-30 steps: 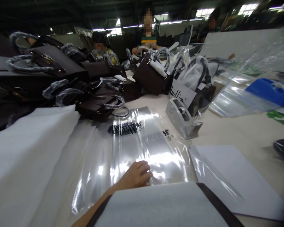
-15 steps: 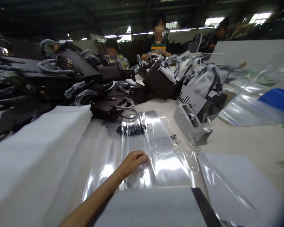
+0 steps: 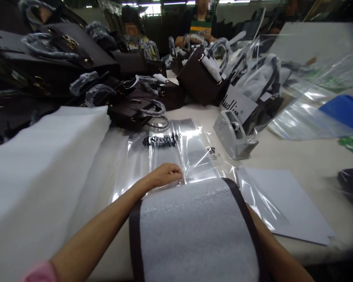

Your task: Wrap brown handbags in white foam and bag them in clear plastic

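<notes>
The left hand (image 3: 164, 176) lies on the near end of a clear plastic bag (image 3: 194, 152), which is spread flat on the tabletop (image 3: 297, 156) in the middle of the scene. The fingers (image 3: 176, 172) are curled and narrow, with their tips pressed together on the near edge of the plastic bag, so they seem to pinch the film. Most of the plastic bag lies on the far side of the fingers, and a black print (image 3: 161, 140) on it is a little farther than the knuckles.

Just near the hand, touching the edge of the plastic bag, is a dark piece (image 3: 133, 235) covered with a grey foam sheet (image 3: 194, 227). Its far edge comes up right beside the fingers, on their right and near side. The right forearm (image 3: 270, 250) goes under the right side of this dark piece. The right hand is hidden by it, so I cannot tell how its fingers stand.

On the left there is a thick pile of white foam (image 3: 41, 164). To the right of the plastic bag lies a white paper (image 3: 288, 203), and farther stands a grey tape dispenser (image 3: 233, 135). Many dark handbags (image 3: 129, 111) with wrapped handles are at the far left. On the far side of the tabletop, another person in a striped shirt (image 3: 200, 25) is working.
</notes>
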`<move>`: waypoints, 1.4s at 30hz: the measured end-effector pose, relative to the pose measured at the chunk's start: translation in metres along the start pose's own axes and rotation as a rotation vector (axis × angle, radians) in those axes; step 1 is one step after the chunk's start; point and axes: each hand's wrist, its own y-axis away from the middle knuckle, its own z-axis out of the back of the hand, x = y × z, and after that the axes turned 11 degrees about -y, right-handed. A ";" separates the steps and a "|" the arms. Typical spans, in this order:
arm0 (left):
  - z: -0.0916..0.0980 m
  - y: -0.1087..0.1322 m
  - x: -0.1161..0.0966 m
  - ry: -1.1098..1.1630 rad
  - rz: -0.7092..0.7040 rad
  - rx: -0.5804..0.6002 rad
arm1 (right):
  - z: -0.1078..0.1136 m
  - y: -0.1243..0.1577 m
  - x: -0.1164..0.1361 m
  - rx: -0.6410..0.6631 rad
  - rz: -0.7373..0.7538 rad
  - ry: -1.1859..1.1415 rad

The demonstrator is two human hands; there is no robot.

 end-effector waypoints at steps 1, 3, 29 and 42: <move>0.004 0.001 -0.001 -0.022 -0.004 0.000 | 0.003 0.002 -0.004 0.016 -0.008 -0.010; 0.012 0.004 -0.004 -0.073 -0.009 -0.016 | 0.010 0.002 -0.007 0.031 0.050 0.048; 0.029 0.036 -0.009 -0.749 0.076 -0.202 | -0.008 -0.130 0.105 0.314 1.011 1.161; 0.037 0.039 -0.017 -0.622 0.238 -0.108 | 0.011 -0.140 0.058 0.574 0.615 0.879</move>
